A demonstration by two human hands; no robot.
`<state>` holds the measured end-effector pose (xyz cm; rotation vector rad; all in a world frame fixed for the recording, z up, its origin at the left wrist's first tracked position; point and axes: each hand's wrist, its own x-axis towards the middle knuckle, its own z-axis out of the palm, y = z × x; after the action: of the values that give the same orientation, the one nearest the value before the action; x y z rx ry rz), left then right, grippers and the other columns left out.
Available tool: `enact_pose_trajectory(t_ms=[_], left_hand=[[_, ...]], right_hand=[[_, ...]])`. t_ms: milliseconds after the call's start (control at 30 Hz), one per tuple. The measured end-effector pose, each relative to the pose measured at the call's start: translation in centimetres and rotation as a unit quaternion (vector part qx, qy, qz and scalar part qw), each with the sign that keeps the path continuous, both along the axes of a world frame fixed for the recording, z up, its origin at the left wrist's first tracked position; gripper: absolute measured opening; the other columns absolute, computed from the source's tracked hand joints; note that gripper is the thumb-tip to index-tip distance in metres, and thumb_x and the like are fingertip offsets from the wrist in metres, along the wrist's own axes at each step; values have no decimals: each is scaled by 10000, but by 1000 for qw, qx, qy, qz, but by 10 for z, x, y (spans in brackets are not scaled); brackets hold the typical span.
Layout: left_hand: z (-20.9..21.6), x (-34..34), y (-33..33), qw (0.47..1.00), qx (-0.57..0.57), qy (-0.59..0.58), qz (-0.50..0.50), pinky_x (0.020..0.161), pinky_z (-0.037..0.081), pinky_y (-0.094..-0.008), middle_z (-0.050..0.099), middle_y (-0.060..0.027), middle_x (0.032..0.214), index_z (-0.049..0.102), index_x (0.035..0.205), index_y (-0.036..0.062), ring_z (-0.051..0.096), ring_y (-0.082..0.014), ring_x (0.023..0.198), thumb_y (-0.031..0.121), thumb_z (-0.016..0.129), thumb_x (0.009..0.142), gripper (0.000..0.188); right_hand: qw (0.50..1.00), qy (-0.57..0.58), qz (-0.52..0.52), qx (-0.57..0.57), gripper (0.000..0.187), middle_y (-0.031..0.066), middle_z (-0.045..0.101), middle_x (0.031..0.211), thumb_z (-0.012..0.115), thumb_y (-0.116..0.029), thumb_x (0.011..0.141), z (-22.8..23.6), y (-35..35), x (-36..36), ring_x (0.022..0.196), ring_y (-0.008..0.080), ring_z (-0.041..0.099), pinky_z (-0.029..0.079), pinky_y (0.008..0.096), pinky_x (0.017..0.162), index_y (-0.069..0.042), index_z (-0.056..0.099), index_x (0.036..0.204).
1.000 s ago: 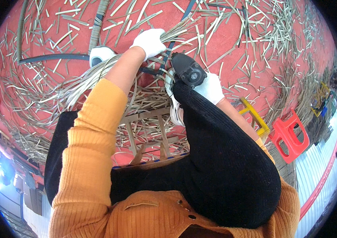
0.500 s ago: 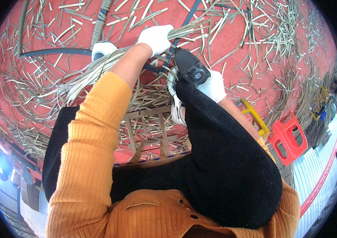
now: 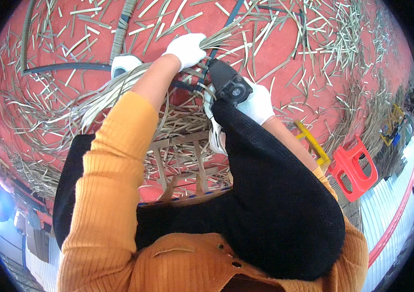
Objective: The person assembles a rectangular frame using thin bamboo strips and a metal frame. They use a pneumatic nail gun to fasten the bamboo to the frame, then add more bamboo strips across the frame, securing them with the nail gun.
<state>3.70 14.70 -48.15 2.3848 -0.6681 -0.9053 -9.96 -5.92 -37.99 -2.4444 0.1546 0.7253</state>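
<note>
My left hand [image 3: 186,51], in a white glove, is closed around a bundle of long, flat grey-green strips [image 3: 114,95]. Short ends stick out to its right, while long ends trail left past my forearm. My right hand [image 3: 258,103], gloved too, is at a black power tool [image 3: 231,86] with a round bolted cap, just above my knee; its fingers are mostly hidden behind the tool. The tool's narrow end lies close to a dark frame bar [image 3: 187,84] with strips across it. Whatever the tool's tip touches is hidden.
Cut strips litter the red floor [image 3: 285,80]. Frame rods [image 3: 121,29], partly wrapped, lie at the far left near a white shoe [image 3: 125,64]. A wooden slatted piece [image 3: 180,141] sits between my legs. A red plastic stool [image 3: 355,168] and a yellow frame [image 3: 314,143] stand at right.
My left hand has shifted slightly left and down with the bundle still in it. The black power tool and my right hand have moved a little left.
</note>
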Motion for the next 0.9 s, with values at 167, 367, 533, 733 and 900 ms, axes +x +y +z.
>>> enact_pose_trajectory(t_ms=[167,367,533,733,900], left_hand=[[8,14,10,964,-149,201,89,856,498,-391,703,-183,967,684,1085,8,667,-309,911,354,645,879,405],[25,16,9,937,-175,262,148,723,505,-333,695,-91,896,686,1066,17,617,-174,753,310,625,913,336],[28,19,7,902,-187,341,189,626,494,-270,671,-59,847,681,1022,19,589,-110,694,191,634,901,215],[26,24,8,906,-89,364,199,628,519,-285,690,-83,864,671,1037,3,654,-124,739,78,660,843,208],[23,24,2,971,-25,202,124,736,545,-372,708,-171,870,705,998,-15,678,-252,750,247,653,828,317]], right_hand=[[999,-20,-19,35,323,206,693,823,715,-223,774,-2,-2,-1,795,404,681,553,461,698,-97,687,1070],[998,-21,-29,58,312,213,690,821,710,-200,773,-3,-4,-3,787,406,680,551,462,687,-82,686,1062],[998,-18,-35,48,311,213,686,805,710,-189,770,-2,-7,-5,772,408,677,552,464,682,-80,685,1059],[999,-17,-27,26,297,212,685,801,712,-193,770,2,-8,-3,768,407,676,549,463,679,-79,686,1043],[998,-11,-42,33,292,216,686,815,708,-216,784,7,-9,3,784,409,675,551,459,689,-82,685,1042]])
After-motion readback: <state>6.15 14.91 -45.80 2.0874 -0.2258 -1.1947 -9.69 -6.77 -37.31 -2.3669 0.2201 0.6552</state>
